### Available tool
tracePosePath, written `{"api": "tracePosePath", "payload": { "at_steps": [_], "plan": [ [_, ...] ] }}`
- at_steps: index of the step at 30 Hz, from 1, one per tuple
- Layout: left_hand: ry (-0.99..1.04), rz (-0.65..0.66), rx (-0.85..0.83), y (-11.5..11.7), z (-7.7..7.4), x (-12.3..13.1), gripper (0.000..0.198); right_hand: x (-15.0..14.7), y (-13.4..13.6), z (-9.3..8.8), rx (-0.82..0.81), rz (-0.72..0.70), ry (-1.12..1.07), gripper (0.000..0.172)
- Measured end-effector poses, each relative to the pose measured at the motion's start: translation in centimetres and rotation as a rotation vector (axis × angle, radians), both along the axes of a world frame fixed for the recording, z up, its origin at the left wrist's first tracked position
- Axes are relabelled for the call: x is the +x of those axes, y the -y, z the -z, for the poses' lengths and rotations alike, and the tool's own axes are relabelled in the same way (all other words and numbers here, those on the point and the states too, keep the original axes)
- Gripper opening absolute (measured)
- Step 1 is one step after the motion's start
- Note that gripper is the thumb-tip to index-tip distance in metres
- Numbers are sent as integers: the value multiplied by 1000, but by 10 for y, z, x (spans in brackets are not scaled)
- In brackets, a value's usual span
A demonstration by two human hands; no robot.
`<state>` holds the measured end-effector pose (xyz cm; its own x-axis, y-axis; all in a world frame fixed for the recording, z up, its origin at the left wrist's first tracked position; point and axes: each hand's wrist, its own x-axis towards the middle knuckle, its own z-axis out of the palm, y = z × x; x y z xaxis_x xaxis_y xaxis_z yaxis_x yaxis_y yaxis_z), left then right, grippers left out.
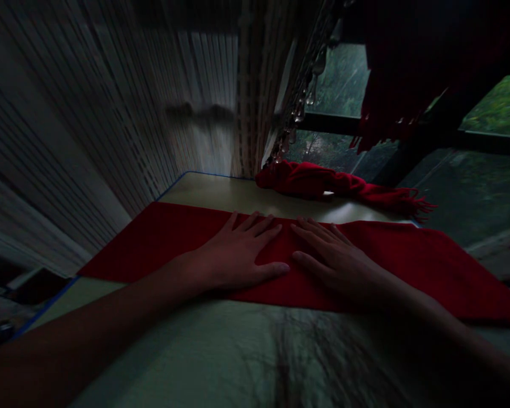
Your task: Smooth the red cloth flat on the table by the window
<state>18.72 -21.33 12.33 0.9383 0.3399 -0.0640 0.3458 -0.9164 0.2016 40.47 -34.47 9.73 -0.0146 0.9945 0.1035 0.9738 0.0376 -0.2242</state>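
Note:
A long red cloth (153, 238), which looks like a scarf, lies flat across the table from left to right. My left hand (242, 252) rests palm down on its middle with the fingers spread. Just to the right, my right hand (335, 255) also lies flat on the cloth, its fingers stretched toward the far edge. The two thumbs point at each other with a narrow gap of red fabric between them. Neither hand grips anything. Beyond the cloth, a rumpled red scarf (314, 180) with a fringed end lies near the table's back edge.
The pale table (212, 190) has a blue edge. String curtains (161, 96) hang at the left and back. At the right is a window (340, 79), with a fringed red cloth (395, 107) hanging before it. Dark hair strands cross the lower middle. The light is dim.

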Motion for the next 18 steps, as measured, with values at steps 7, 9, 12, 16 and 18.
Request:
{"api": "tracePosePath", "payload": {
  "at_steps": [7,9,12,16,18],
  "plan": [
    [-23,-12,9,3,-3,1,91,2,-1,1,23,-3,5,71],
    [-10,-11,8,2,-2,1,91,1,-1,-1,17,5,-2,71],
    [-6,-5,8,2,-2,1,92,-2,0,-3,4,7,-10,72],
    [-18,-12,-1,3,-4,1,93,-2,1,-4,9,-4,-20,71],
    [-18,-15,-2,2,-4,1,93,3,2,-6,15,4,-34,69]
  ]
}}
